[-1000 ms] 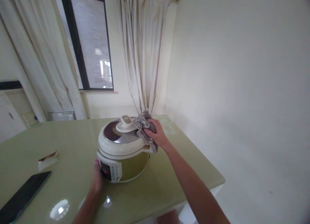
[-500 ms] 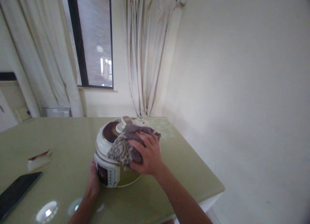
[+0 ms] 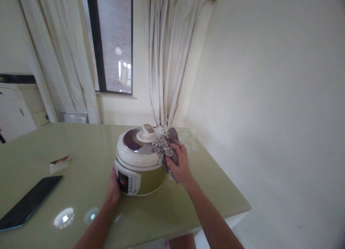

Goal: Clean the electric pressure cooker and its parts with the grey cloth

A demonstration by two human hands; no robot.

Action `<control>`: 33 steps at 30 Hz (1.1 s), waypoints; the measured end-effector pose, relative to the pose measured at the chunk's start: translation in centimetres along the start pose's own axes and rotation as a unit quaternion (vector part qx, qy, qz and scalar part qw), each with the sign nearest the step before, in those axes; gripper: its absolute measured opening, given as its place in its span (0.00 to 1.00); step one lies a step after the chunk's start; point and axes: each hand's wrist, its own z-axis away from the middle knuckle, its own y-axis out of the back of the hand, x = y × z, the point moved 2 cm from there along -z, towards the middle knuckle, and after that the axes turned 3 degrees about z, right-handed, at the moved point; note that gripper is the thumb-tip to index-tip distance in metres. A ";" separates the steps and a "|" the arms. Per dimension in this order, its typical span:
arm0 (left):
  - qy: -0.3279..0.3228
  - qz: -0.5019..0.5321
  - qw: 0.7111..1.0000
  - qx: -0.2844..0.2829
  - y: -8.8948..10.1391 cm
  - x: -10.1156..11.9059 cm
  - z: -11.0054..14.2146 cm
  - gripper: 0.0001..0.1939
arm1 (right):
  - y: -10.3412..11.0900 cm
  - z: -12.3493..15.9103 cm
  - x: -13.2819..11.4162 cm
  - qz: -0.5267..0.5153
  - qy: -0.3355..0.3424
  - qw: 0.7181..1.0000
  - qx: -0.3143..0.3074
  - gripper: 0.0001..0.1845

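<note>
A white electric pressure cooker with a dark, shiny lid top and a button panel stands upright on the green table. My left hand holds its left side next to the panel; most of those fingers are hidden behind the body. A bunched grey patterned cloth is gripped in my right hand, pressed against the right side of the lid and upper body. The cloth covers that part of the rim, while the lid handle shows uncovered.
A dark flat tablet-like slab lies at the table's left, with a small clear packet with a brown edge beyond it. The right table edge runs near a white wall. Curtains hang behind.
My right hand has moved the cloth from across the lid's front to its right side, bunching it tighter. My left hand stays on the cooker. The camera view has shifted slightly.
</note>
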 end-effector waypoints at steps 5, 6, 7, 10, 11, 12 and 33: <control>-0.016 0.004 1.000 0.007 -0.2 0.0 0.0 0.43 | 0.7 0.6 -2.1 0.067 0.043 0.996 -0.027 0.30; -0.017 0.008 1.000 0.011 -0.2 -0.1 -0.1 0.44 | 0.7 -0.7 -1.8 0.053 0.035 0.997 -0.039 0.28; -0.018 0.011 1.000 0.012 -0.2 -0.1 -0.1 0.46 | 0.6 -2.4 -1.3 0.033 0.019 0.998 -0.049 0.26; -0.018 0.006 1.000 0.008 0.0 -0.3 -0.2 0.48 | -0.3 -7.4 0.8 -0.027 -0.065 0.996 -0.061 0.26; -0.020 0.001 1.000 0.005 0.0 -0.3 -0.2 0.49 | -0.8 -8.6 1.5 -0.041 -0.107 0.991 -0.063 0.28; -0.024 -0.004 1.000 0.000 0.0 -0.2 -0.2 0.49 | -1.1 -9.3 2.0 -0.051 -0.139 0.987 -0.062 0.28; -0.080 -0.087 0.993 -0.013 -0.1 1.9 2.5 0.37 | 0.2 -3.7 -6.2 0.165 -0.042 0.981 -0.091 0.32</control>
